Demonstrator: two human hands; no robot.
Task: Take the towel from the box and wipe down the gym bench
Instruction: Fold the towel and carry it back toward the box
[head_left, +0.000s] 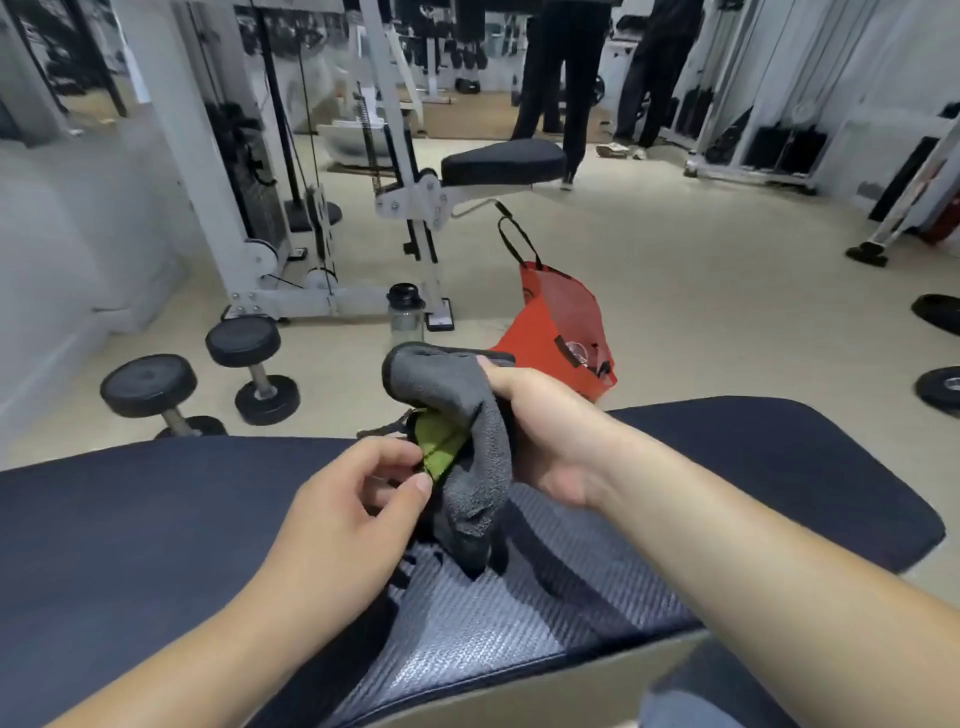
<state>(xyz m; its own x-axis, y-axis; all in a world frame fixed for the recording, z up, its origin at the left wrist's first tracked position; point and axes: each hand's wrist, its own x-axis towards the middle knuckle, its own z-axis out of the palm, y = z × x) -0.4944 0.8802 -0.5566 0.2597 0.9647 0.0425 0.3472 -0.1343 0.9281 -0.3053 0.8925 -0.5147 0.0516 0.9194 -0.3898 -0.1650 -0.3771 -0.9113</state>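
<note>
A grey towel (467, 441) hangs bunched from my right hand (540, 441), which grips its upper part above the dark padded gym bench (156, 545). A green patch shows inside the towel's fold. My left hand (358, 499) pinches the edge of that green part between thumb and forefinger. The towel's lower end touches the bench's grey textured middle panel (493, 613). No box is visible.
A red bag (561, 332) lies on the floor just beyond the bench. Two dumbbells (208, 379) rest at the left, a bottle (405, 312) by a white cable machine (332, 208). Weight plates (940, 353) lie at the right. Two people (597, 78) stand at the back.
</note>
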